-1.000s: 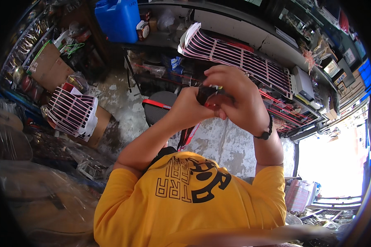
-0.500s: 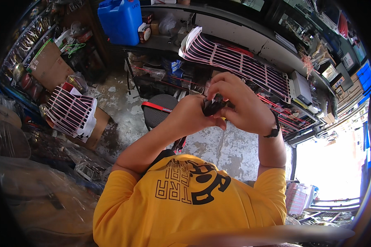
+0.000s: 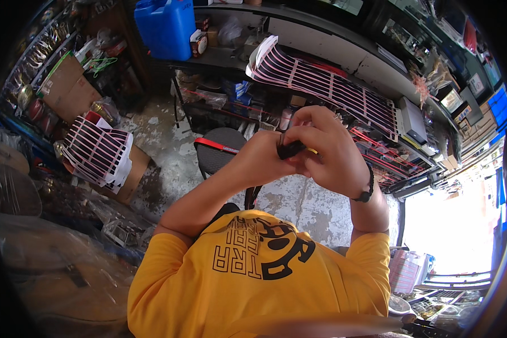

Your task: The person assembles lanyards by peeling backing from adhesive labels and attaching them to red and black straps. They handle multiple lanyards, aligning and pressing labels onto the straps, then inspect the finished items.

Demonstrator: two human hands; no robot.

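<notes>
In front of my chest both hands meet around a small dark object, black and glossy; most of it is covered by fingers, so its kind does not show. My left hand is closed on its left side. From the right, my right hand curls its fingers over the top and pinches it. A bit of yellow shows between the right fingers. Just beyond my left forearm stands a grey padded seat with a red band.
Ahead runs a shelf unit bearing a blue jerrycan and a long dark sheet with pale stripes. A similar striped bundle lies on cardboard at left. Plastic-wrapped goods crowd the near left. Bright daylight enters at right.
My right hand has dropped slightly and drawn closer to my left, its fingers curling further over the dark object. Less of that object shows now. The left hand has barely shifted.
</notes>
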